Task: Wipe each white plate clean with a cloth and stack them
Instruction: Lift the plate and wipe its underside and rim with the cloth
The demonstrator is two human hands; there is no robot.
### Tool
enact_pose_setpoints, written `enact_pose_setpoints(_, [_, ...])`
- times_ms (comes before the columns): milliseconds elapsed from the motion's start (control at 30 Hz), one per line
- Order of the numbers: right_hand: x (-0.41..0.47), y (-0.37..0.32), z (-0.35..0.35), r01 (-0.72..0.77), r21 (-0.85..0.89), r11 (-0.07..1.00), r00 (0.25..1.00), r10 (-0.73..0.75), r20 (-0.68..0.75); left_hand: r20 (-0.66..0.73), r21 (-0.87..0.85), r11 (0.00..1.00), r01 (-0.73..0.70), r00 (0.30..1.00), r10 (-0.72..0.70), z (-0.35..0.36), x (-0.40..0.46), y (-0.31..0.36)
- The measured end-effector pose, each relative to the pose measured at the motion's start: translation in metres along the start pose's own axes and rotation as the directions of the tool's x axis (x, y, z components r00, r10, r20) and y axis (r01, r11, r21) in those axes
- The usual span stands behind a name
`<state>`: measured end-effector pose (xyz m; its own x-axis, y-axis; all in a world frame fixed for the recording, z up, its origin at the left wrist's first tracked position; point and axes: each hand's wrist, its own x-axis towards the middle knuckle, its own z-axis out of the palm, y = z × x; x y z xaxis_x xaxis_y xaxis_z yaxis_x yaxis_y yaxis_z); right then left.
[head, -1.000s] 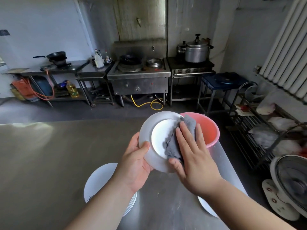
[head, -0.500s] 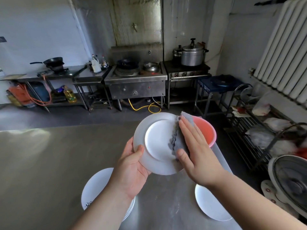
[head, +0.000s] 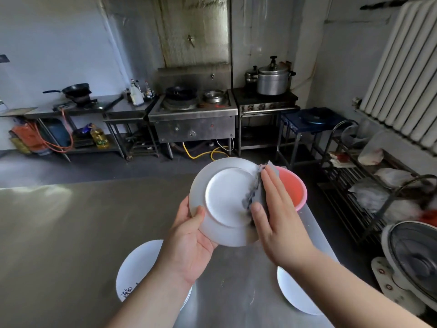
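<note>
The left hand (head: 189, 242) grips the white plate (head: 224, 200) by its lower left rim, thumb on the front, holding it tilted above the steel surface (head: 71, 233). The right hand (head: 276, 216) presses the grey cloth (head: 256, 195) flat-fingered against the plate's right edge; a second ago the cloth sat nearer the plate's middle. A stack of plates (head: 134, 271) lies under the left forearm, a lone plate (head: 293, 292) under the right, and a pink bowl (head: 293, 190) just behind.

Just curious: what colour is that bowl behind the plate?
Pink bowl, seen in the head view.
</note>
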<state>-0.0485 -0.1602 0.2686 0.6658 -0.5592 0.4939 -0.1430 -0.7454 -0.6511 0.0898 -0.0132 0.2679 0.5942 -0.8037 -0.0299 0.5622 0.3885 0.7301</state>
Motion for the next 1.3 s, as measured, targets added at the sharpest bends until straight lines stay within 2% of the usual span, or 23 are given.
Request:
enact_pose_setpoints(200, [-0.029,-0.008,0.032,-0.062,0.129,0.99,0.991,0.076,-0.114,-0.019,-0.078,0.997,0.019,1.0,-0.021,0.011,0.003,-0.011])
enact_pose_setpoints(333, [-0.034,0.003,0.029,-0.075,0.312,0.947,0.961,0.152,-0.231,0.028,0.012,0.998,0.054,0.998,-0.054,0.007,-0.001,-0.02])
enact_pose_setpoints(400, [-0.013,0.014,0.005,-0.066,0.386,0.92,0.972,0.146,-0.183,0.027,0.015,0.994,0.109,0.994,-0.11,0.003,0.002,-0.009])
enact_pose_setpoints(500, [0.018,0.021,-0.027,-0.015,0.357,0.934,0.999,0.026,-0.027,0.084,0.12,0.973,0.197,0.975,-0.207,-0.003,0.006,0.011])
enact_pose_setpoints(600, [0.024,0.02,-0.034,0.022,0.284,0.958,0.998,-0.039,0.054,0.118,0.171,0.967,0.187,0.971,-0.208,-0.006,0.004,0.015])
enact_pose_setpoints(733, [-0.03,0.01,0.002,0.034,0.197,0.98,0.999,-0.031,-0.02,0.08,0.112,0.988,0.103,0.99,-0.113,-0.009,0.001,0.007])
enact_pose_setpoints(833, [-0.063,-0.001,0.025,0.039,0.155,0.987,0.999,-0.04,0.001,0.07,0.105,0.992,0.07,0.994,-0.078,-0.008,-0.001,0.002])
enact_pose_setpoints(967, [-0.019,0.007,0.004,-0.023,0.104,0.994,0.999,0.02,0.038,0.065,0.114,0.991,0.065,0.995,-0.073,-0.004,-0.005,-0.002])
enact_pose_setpoints(1067, [0.005,0.011,-0.008,-0.059,0.212,0.975,0.998,0.05,0.048,0.05,0.096,0.995,0.014,0.999,-0.019,0.002,-0.006,-0.006])
enact_pose_setpoints(1200, [-0.034,0.002,0.018,-0.043,0.332,0.942,0.996,0.066,-0.057,0.052,0.087,0.996,-0.017,0.999,0.013,0.008,-0.008,-0.015])
enact_pose_setpoints(1300, [-0.047,0.0,0.024,-0.07,0.397,0.915,0.963,0.166,-0.211,0.092,0.194,0.981,-0.002,0.996,-0.016,0.004,-0.01,-0.014])
